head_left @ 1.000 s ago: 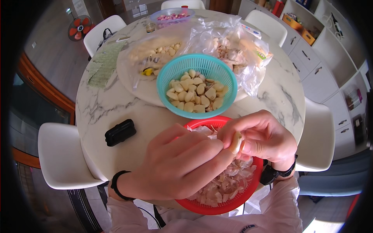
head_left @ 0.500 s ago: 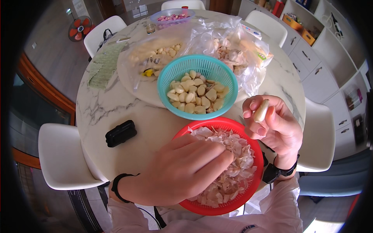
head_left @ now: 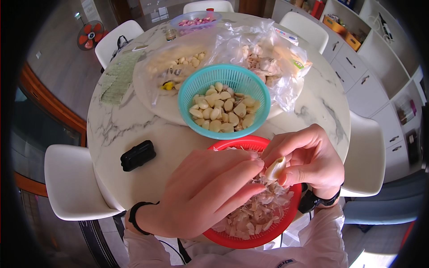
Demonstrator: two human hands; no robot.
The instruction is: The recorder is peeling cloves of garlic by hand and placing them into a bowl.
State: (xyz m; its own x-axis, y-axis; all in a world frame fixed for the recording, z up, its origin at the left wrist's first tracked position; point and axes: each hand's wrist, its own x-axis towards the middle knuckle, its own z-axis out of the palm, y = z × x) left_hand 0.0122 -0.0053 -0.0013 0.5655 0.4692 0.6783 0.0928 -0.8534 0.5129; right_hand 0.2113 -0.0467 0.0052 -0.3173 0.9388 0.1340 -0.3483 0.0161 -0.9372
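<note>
Over the near red basket (head_left: 250, 242), the right hand (head_left: 310, 156), pinching a garlic clove (head_left: 275, 169), had rejoined the left hand (head_left: 201, 192), whose grip was unclear; peeling seemingly resumed.

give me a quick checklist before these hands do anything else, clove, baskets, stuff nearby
1. Clove secure: ok, pinched in the fingertips of the right hand.
2. Clove fully bare of skin: cannot tell at this size.
3. Left hand empty: cannot tell, its fingertips are partly hidden beside the clove.
4. Red basket beneath the hands: ok, with loose skins in it.
5. Teal basket uncovered: ok, its peeled cloves in plain view.
6. Black case apart from both hands: ok, on the table to the left.
</note>
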